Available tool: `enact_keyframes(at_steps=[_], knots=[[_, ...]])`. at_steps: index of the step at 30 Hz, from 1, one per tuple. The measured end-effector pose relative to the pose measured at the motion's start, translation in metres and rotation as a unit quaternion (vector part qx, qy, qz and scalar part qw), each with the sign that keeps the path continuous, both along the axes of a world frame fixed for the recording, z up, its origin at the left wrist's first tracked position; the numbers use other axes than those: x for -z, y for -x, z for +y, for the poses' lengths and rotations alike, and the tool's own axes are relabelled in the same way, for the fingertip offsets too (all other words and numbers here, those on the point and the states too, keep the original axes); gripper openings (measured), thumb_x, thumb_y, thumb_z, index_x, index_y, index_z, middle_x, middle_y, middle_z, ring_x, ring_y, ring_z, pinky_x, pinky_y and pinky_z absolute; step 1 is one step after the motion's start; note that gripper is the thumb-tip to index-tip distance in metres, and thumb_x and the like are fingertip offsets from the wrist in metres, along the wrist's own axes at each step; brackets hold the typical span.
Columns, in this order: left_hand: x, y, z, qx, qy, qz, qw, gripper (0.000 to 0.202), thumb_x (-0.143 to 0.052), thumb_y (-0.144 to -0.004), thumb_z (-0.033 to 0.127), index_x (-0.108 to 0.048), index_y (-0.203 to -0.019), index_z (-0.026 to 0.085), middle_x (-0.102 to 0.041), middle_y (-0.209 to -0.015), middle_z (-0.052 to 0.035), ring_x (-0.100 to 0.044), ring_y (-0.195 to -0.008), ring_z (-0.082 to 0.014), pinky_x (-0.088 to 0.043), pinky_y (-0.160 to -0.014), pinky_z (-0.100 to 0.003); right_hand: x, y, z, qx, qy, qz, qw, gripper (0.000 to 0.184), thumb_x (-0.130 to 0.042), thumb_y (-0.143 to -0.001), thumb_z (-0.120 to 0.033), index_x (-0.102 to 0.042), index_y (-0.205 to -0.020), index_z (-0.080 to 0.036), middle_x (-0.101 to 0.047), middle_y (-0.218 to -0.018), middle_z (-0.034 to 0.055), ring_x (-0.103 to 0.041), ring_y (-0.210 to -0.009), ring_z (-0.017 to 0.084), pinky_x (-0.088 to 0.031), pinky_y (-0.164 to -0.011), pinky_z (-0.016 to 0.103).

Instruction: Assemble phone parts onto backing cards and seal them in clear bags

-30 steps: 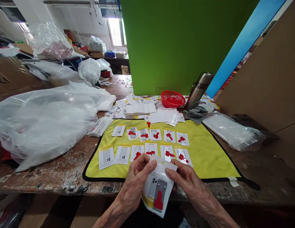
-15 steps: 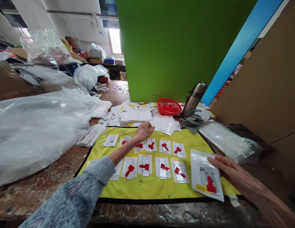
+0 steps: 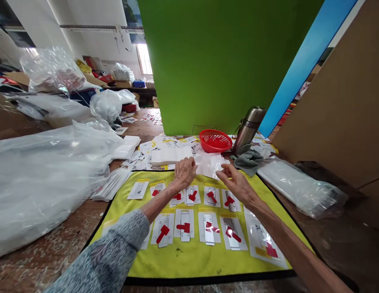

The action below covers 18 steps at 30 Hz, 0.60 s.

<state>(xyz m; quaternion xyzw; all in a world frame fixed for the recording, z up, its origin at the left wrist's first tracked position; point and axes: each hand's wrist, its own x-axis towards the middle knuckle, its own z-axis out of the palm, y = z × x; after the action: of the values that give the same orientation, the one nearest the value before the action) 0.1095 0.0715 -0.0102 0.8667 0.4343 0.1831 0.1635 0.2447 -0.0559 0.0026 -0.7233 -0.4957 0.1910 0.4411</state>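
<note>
A yellow mat [image 3: 262, 195] with a black edge lies on the worn wooden table. On it lie two rows of white cards with phone pictures and red T-shaped pieces [image 3: 185, 227]. A larger clear packet [image 3: 264, 244] with a red piece lies at the mat's right, partly under my right forearm. My left hand [image 3: 185, 171] is curled at the mat's far edge, beside a stack of white packets [image 3: 171, 154]. What its fingers hold is hidden. My right hand [image 3: 235, 183] reaches to the same place, fingers pinched near a clear packet [image 3: 212, 165].
A red basket [image 3: 215, 140] and a steel flask [image 3: 248, 128] stand behind the mat before a green board [image 3: 213, 61]. A grey cloth [image 3: 247, 159] lies by the flask. Big plastic bags [image 3: 45, 171] fill the left. A plastic bundle [image 3: 299, 187] and cardboard [image 3: 345, 101] stand right.
My right hand let go of the large packet on the mat's right and moved forward to the far edge. My left hand stayed near the white stack.
</note>
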Motion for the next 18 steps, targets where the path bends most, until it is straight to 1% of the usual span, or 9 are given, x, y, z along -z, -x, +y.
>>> enact_keyframes(at_steps=[2, 4, 5, 7, 8, 10, 13, 16, 18], knots=[[-0.007, 0.010, -0.011, 0.010, -0.022, -0.015, 1.000, 0.009, -0.047, -0.089, 0.024, -0.056, -0.090, 0.021, -0.064, -0.095, -0.0047, -0.056, -0.094, -0.0196, -0.037, -0.086, -0.034, 0.001, 0.009, 0.017, -0.023, -0.014, 0.059, 0.998, 0.036, -0.057, -0.074, -0.052, -0.056, -0.086, -0.018, -0.060, -0.080, 0.0032, -0.056, -0.072, 0.016, -0.044, -0.064, 0.029], [-0.012, 0.020, -0.020, 0.017, -0.036, -0.031, 0.999, 0.009, -0.049, -0.088, 0.025, -0.056, -0.086, 0.020, -0.063, -0.090, -0.0043, -0.057, -0.090, -0.0198, -0.038, -0.083, -0.035, 0.001, 0.016, 0.023, -0.059, -0.014, 0.087, 0.994, 0.036, -0.056, -0.073, -0.054, -0.050, -0.067, -0.019, -0.052, -0.062, -0.0019, -0.049, -0.058, 0.013, -0.040, -0.056, 0.026], [-0.014, 0.025, -0.024, 0.015, -0.044, -0.042, 0.998, 0.007, -0.051, -0.087, 0.024, -0.056, -0.085, 0.020, -0.062, -0.088, -0.0044, -0.056, -0.089, -0.0202, -0.038, -0.083, -0.035, 0.000, 0.019, 0.022, -0.075, -0.011, 0.093, 0.993, 0.038, -0.055, -0.073, -0.055, -0.047, -0.061, -0.020, -0.048, -0.056, -0.0034, -0.046, -0.054, 0.011, -0.038, -0.054, 0.026], [-0.016, 0.032, -0.029, 0.003, -0.055, -0.079, 0.995, 0.004, -0.054, -0.083, 0.022, -0.056, -0.082, 0.019, -0.060, -0.086, -0.0042, -0.056, -0.088, -0.0204, -0.039, -0.082, -0.036, -0.004, 0.026, 0.016, -0.094, -0.006, 0.103, 0.990, 0.040, -0.054, -0.074, -0.055, -0.043, -0.057, -0.021, -0.046, -0.052, -0.0044, -0.044, -0.050, 0.010, -0.037, -0.051, 0.025], [-0.017, 0.035, -0.032, 0.004, -0.043, -0.108, 0.993, 0.004, -0.055, -0.082, 0.023, -0.056, -0.080, 0.019, -0.060, -0.083, -0.0035, -0.055, -0.085, -0.0196, -0.040, -0.081, -0.035, -0.006, 0.029, 0.012, -0.100, -0.004, 0.109, 0.989, 0.039, -0.055, -0.074, -0.055, -0.043, -0.058, -0.021, -0.047, -0.051, -0.0044, -0.045, -0.049, 0.011, -0.038, -0.051, 0.024], [-0.018, 0.039, -0.037, 0.035, 0.034, -0.185, 0.982, 0.014, -0.054, -0.082, 0.031, -0.054, -0.074, 0.019, -0.057, -0.074, -0.0008, -0.054, -0.074, -0.0161, -0.042, -0.071, -0.031, -0.011, 0.036, 0.004, -0.109, -0.003, 0.112, 0.988, 0.040, -0.056, -0.075, -0.055, -0.044, -0.059, -0.021, -0.049, -0.051, -0.0039, -0.046, -0.049, 0.011, -0.038, -0.050, 0.024], [-0.019, 0.043, -0.046, 0.095, 0.193, -0.276, 0.937, 0.035, -0.055, -0.079, 0.050, -0.051, -0.066, 0.018, -0.052, -0.060, 0.0030, -0.047, -0.056, -0.0108, -0.039, -0.054, -0.024, -0.017, 0.049, -0.004, -0.112, 0.001, 0.070, 0.991, 0.039, -0.054, -0.077, -0.054, -0.048, -0.061, -0.019, -0.051, -0.053, -0.0026, -0.046, -0.050, 0.011, -0.036, -0.049, 0.024], [-0.023, 0.050, -0.053, 0.130, 0.272, -0.312, 0.901, 0.038, -0.056, -0.077, 0.052, -0.052, -0.065, 0.017, -0.055, -0.058, 0.0016, -0.048, -0.053, -0.0102, -0.039, -0.052, -0.023, -0.023, 0.060, -0.009, -0.126, 0.005, 0.004, 0.992, 0.036, -0.051, -0.081, -0.050, -0.051, -0.064, -0.018, -0.050, -0.056, -0.0024, -0.043, -0.052, 0.010, -0.032, -0.050, 0.024], [-0.027, 0.057, -0.056, 0.155, 0.297, -0.314, 0.888, 0.037, -0.052, -0.080, 0.050, -0.054, -0.064, 0.016, -0.058, -0.057, -0.0001, -0.051, -0.054, -0.0109, -0.041, -0.055, -0.023, -0.025, 0.064, -0.012, -0.151, 0.011, 0.011, 0.988, 0.038, -0.052, -0.082, -0.051, -0.050, -0.063, -0.018, -0.048, -0.056, -0.0028, -0.040, -0.053, 0.010, -0.031, -0.051, 0.024]])
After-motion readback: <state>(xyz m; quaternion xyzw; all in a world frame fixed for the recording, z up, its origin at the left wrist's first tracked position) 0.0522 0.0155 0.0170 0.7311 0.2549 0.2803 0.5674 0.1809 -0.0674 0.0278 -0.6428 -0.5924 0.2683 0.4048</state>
